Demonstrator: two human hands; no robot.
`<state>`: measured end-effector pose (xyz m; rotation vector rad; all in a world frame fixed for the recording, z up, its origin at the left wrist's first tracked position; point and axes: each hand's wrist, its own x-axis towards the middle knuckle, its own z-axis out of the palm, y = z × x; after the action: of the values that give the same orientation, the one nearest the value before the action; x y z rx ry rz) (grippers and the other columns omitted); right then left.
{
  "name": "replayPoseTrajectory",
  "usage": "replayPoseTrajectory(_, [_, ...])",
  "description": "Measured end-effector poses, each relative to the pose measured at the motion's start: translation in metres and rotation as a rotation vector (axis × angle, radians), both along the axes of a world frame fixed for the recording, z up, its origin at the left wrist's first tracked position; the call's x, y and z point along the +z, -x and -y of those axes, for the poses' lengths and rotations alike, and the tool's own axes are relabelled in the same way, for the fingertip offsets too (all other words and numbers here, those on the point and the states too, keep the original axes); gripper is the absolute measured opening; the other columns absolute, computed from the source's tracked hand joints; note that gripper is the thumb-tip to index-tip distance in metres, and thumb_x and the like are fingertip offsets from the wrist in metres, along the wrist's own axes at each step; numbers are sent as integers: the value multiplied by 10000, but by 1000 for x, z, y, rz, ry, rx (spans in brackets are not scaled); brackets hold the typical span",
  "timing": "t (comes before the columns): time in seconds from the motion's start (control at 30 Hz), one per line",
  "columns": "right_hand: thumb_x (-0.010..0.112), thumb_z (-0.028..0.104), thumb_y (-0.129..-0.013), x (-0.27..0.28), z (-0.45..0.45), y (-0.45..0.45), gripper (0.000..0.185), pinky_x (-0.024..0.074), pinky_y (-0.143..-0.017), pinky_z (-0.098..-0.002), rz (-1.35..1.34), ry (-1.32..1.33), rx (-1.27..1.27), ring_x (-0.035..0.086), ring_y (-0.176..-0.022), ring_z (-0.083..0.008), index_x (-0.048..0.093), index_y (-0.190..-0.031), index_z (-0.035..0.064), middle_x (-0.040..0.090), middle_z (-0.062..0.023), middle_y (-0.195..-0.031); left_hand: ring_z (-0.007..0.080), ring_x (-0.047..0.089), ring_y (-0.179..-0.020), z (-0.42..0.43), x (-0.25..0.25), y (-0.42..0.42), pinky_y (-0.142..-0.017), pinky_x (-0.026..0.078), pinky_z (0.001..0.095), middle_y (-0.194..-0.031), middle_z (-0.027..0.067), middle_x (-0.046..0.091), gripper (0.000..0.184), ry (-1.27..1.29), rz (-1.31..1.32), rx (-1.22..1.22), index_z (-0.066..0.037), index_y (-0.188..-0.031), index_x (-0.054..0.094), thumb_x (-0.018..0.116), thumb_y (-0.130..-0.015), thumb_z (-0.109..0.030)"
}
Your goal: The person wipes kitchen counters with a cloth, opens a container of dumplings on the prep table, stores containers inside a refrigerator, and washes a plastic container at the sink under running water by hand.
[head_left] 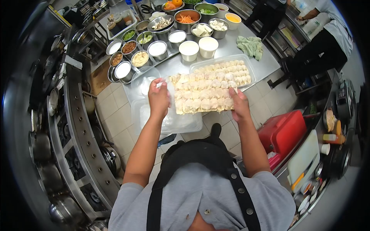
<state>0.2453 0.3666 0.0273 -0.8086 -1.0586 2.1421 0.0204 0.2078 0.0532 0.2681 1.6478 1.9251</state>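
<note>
Between my two hands hangs a sheet of pale dumplings [204, 92] in several rows, raised above the steel table. My left hand [159, 98] is closed on its left edge, where a bit of white film shows at the fingers. My right hand [239, 103] grips the right edge, thumb on top. Behind the sheet, a clear plastic container [251, 73] holds more rows of dumplings. Below my left hand, another clear container [140, 121] lies near the table's front edge, partly hidden by the sheet.
Metal bowls, including one of shredded carrot [185, 17], and white tubs [189, 50] crowd the table's far side. A green cloth [250, 47] lies at the right. Stove [83, 154] at left, red box [283, 133] at right. Two people stand at upper right.
</note>
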Motion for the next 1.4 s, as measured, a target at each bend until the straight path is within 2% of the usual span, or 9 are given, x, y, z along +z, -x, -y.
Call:
replayPoseTrajectory(0.13, [596, 228, -957, -10, -91, -14, 435, 511, -881, -315, 69, -85, -10, 629, -1023, -182, 469, -1288, -23, 620, -117, -1178, 86, 392, -400, -82, -46, -17, -305, 275, 259, -586, -6, 467, 171, 70, -220, 85, -53, -1048, 494, 543, -967, -196])
replayPoseTrajectory(0.3, [635, 255, -934, -24, -161, -27, 463, 516, -843, -308, 185, -29, 39, 637, -973, -178, 489, -1274, -25, 636, -115, -1125, 95, 405, -415, -131, -31, -42, -363, 320, 252, -611, 7, 485, 154, 402, 242, -29, -52, -998, 529, 570, -946, -192])
replayPoseTrajectory(0.6, [629, 264, -932, -40, -193, -16, 426, 495, -855, -302, 282, -174, 136, 618, -993, -165, 542, -1229, -28, 643, -102, -1113, 149, 491, -533, -132, -71, -65, -528, 402, 319, -624, 66, 557, 205, 569, -619, 88, 4, -850, 598, 579, -934, -182])
replayPoseTrajectory(0.73, [623, 304, -933, -34, -200, -11, 486, 479, -868, -299, 423, -406, 201, 611, -992, -172, 522, -1241, -58, 642, -123, -1126, 207, 519, -576, -141, -45, -77, -598, 421, 338, -660, 141, 586, 222, 641, -623, 96, 39, -863, 605, 565, -932, -168])
replayPoseTrajectory(0.9, [593, 369, -907, -21, -208, -17, 479, 469, -868, -380, 751, -832, 209, 623, -976, -330, 580, -1138, -50, 656, -224, -1033, 388, 584, -656, -154, -54, -81, -627, 454, 412, -731, 237, 607, 224, 679, -637, 52, 31, -853, 581, 531, -950, -165])
replayPoseTrajectory(1.0, [578, 380, -903, -8, -211, -22, 442, 470, -859, -424, 835, -860, 256, 616, -980, -387, 605, -1085, -21, 650, -245, -1009, 409, 595, -698, -160, -57, -86, -642, 456, 426, -750, 240, 615, 225, 667, -651, 51, 25, -859, 580, 512, -956, -166])
replayPoseTrajectory(1.1, [568, 383, -907, -18, -217, -24, 432, 463, -864, -441, 902, -972, 254, 589, -1002, -397, 606, -1070, -15, 623, -233, -1026, 283, 586, -635, -167, -56, -89, -638, 456, 368, -726, 195, 621, 210, 682, -644, 40, 29, -895, 613, 543, -941, -164])
replayPoseTrajectory(1.23, [588, 351, -902, -12, -220, -25, 425, 456, -878, -434, 1014, -1042, 304, 565, -1010, -382, 594, -1121, -13, 577, -213, -1034, 299, 605, -659, -170, -64, -87, -654, 468, 360, -738, 188, 629, 209, 695, -616, 6, 16, -943, 632, 545, -939, -175])
replayPoseTrajectory(1.4, [667, 228, -859, 1, -204, -37, 362, 470, -829, -396, 842, -1341, 24, 578, -933, -308, 608, -1132, -2, 579, -159, -977, 299, 642, -714, -157, -19, -96, -664, 486, 405, -829, 140, 661, 262, 899, -745, 31, -59, -996, 663, 606, -908, -299])
